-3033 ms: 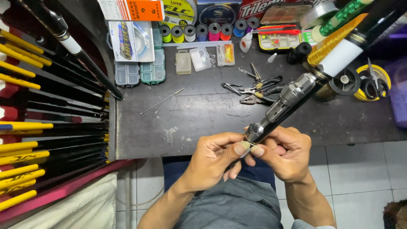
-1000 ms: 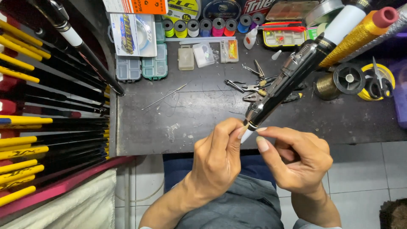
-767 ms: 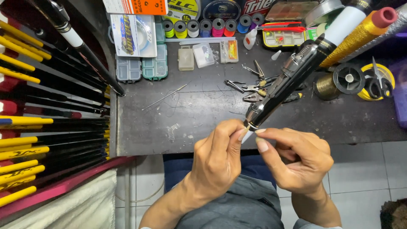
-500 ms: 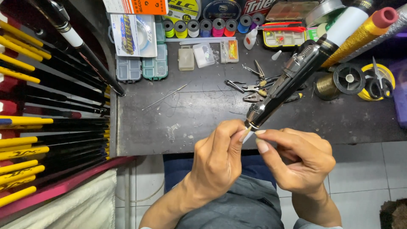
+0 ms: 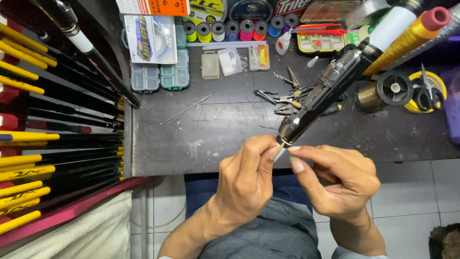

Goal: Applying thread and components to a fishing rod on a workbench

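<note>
Dozens of black and yellow rod blanks [image 5: 43, 144] lie racked along the left edge of the dark bench [image 5: 230, 139], while pliers [image 5: 287, 101] and thread spools [image 5: 225, 29] sit toward its middle and far edge. One fishing rod handle with reel seat [image 5: 330, 86] slants from the far right corner down to the near edge, where the left hand [image 5: 247, 184] has fingers pinched on its butt end. Meeting it there, the right hand [image 5: 342, 180] has thumb and forefinger closed on the same tip; the fitting looks unfinished, with both hands on it.
</note>
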